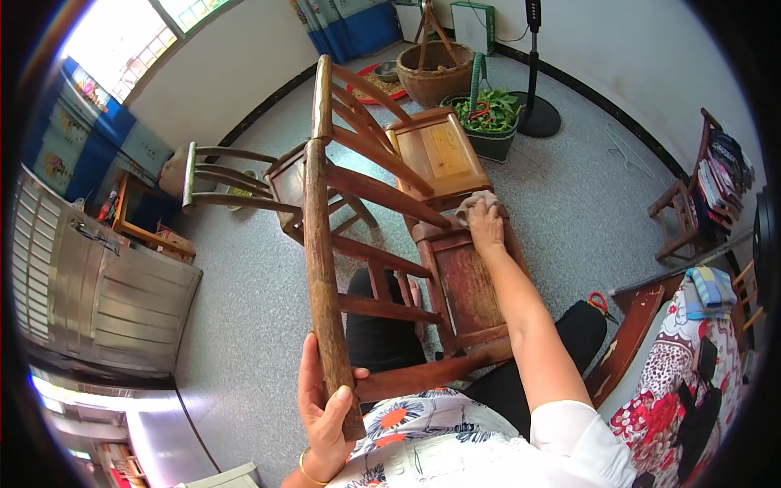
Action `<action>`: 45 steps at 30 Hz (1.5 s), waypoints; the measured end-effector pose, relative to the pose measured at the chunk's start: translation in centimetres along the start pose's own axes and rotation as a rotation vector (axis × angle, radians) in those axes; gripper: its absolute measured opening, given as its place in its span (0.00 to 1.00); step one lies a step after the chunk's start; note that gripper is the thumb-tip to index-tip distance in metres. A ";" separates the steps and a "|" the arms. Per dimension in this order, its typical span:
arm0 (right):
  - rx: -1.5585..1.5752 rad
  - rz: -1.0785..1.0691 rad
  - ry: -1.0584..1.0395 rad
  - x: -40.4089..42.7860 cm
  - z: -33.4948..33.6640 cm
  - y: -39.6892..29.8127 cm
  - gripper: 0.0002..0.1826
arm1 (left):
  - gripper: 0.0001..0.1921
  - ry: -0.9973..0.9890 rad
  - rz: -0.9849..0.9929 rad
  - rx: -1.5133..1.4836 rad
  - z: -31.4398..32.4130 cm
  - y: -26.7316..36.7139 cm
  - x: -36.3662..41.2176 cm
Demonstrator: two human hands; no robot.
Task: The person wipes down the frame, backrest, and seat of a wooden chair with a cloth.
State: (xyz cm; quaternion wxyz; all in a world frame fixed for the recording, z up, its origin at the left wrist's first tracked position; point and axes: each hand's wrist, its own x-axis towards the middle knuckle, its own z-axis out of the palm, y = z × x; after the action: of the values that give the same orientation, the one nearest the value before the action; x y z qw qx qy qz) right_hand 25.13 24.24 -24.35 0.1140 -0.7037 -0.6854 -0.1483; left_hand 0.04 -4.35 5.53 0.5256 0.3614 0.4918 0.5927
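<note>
A worn wooden chair (468, 287) with a red-brown seat stands tilted before me, its back pointing left. My left hand (329, 396) is wrapped round the lower end of the chair's thick top rail (323, 262). With my right hand (486, 229) I press a crumpled grey-beige cloth (477, 204) on the far edge of the seat frame. Right behind it stands a lighter wooden chair (436, 152), its back also pointing left. Part of the cloth is hidden under my fingers.
Another wooden chair (287, 183) stands at the left. Beyond are a wicker basket (427, 91), a green basket of leaves (495, 137) and a black stand base (540, 116). Red-handled scissors (598, 300) lie by my knee, near a bed's wooden edge (628, 341).
</note>
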 end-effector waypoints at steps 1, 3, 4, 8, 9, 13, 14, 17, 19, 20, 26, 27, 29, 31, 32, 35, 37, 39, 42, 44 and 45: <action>-0.003 0.009 0.027 0.1 -0.2 0.5 0.12 | 0.37 0.012 -0.007 0.002 0.1 0.1 0.0; 0.033 0.047 -0.013 0.7 -0.3 1.3 0.12 | 0.37 0.013 -0.004 -0.002 0.2 0.1 0.0; 0.030 0.050 -0.016 1.1 -0.2 1.8 0.12 | 0.37 0.011 0.002 -0.007 0.3 0.2 0.1; 0.135 0.287 -0.191 2.6 -0.9 3.2 0.13 | 0.37 0.028 -0.022 -0.017 0.3 0.3 -0.1; 0.157 0.285 -0.278 2.9 -1.3 4.0 0.14 | 0.37 0.028 -0.017 -0.020 0.4 0.3 -0.1; 0.308 0.444 -0.313 1.4 -2.7 5.2 0.19 | 0.37 0.013 -0.013 -0.044 0.4 0.1 -0.1; 0.277 0.423 -0.323 0.7 1.3 6.5 0.20 | 0.37 0.009 -0.019 -0.054 0.5 0.1 -0.1; 0.282 0.299 -0.289 -1.7 -0.7 5.6 0.21 | 0.36 0.060 -0.002 -0.040 0.6 0.4 0.0; 0.263 0.295 -0.297 -3.2 -1.9 5.9 0.19 | 0.36 0.065 0.010 -0.076 0.8 0.4 0.0; 0.185 0.214 -0.334 -3.9 -3.2 5.1 0.17 | 0.35 0.061 0.022 -0.072 0.4 0.2 -0.1; 0.099 0.067 -0.421 -8.6 -6.5 6.3 0.24 | 0.35 -0.001 0.025 -0.096 0.1 0.0 0.1; 0.091 0.065 -0.419 -9.3 -7.0 6.6 0.24 | 0.35 -0.017 0.028 -0.095 0.0 0.0 0.1; 0.134 0.078 -0.508 -10.9 -8.3 7.1 0.26 | 0.35 -0.032 0.016 -0.107 -0.2 -0.1 0.2; 0.154 0.107 -0.533 -12.5 -9.2 7.7 0.26 | 0.35 -0.030 0.016 -0.119 0.0 -0.2 0.1; 0.171 0.112 -0.576 -13.2 -9.7 8.0 0.25 | 0.35 -0.039 0.030 -0.127 -0.1 -0.3 0.2; 0.219 0.147 -0.655 -15.5 -10.9 9.0 0.23 | 0.34 -0.074 0.053 -0.172 -0.5 -0.6 0.3; 0.379 0.339 -0.719 -16.3 -12.1 8.8 0.23 | 0.34 -0.065 0.047 -0.202 -0.5 -0.6 0.4; 0.313 0.197 -0.775 -17.3 -14.9 9.3 0.22 | 0.34 -0.069 0.054 -0.204 -0.6 -0.6 0.5; 0.236 0.029 -0.916 -18.6 -16.3 9.8 0.21 | 0.34 -0.052 0.045 -0.250 -0.3 -0.6 0.5; 0.255 0.020 -0.848 -19.1 -16.2 10.0 0.21 | 0.33 -0.046 0.044 -0.275 -0.1 -0.6 0.7; 0.275 0.014 -0.780 -19.4 -15.9 10.2 0.20 | 0.33 -0.043 0.041 -0.298 0.0 -0.7 0.8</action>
State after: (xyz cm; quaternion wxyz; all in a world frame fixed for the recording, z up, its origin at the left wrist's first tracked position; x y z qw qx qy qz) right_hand 34.18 0.03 -16.18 -0.0604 -0.6900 -0.6858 0.2233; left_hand 0.11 -3.59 4.84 0.5716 0.3020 0.3794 0.6619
